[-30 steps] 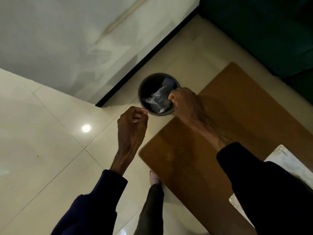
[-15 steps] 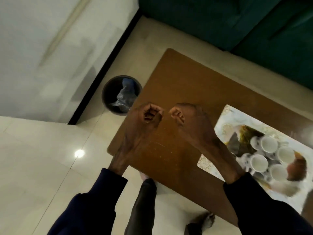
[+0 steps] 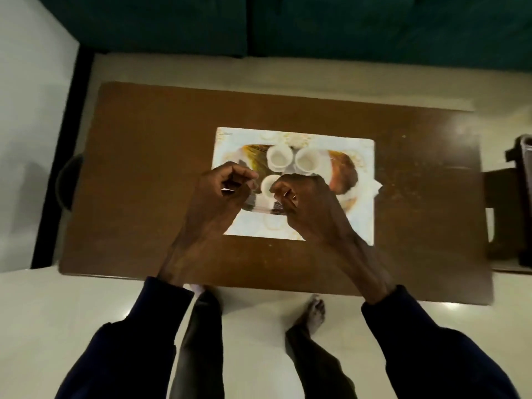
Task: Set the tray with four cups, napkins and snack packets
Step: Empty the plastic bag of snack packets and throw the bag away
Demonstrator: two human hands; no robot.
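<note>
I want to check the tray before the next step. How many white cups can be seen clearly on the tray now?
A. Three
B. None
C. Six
A: three white cups show their open rims on the tray, two side by side at the far part and one nearer, between the left hand and the right hand; a fourth may be hidden under the hands.
</note>
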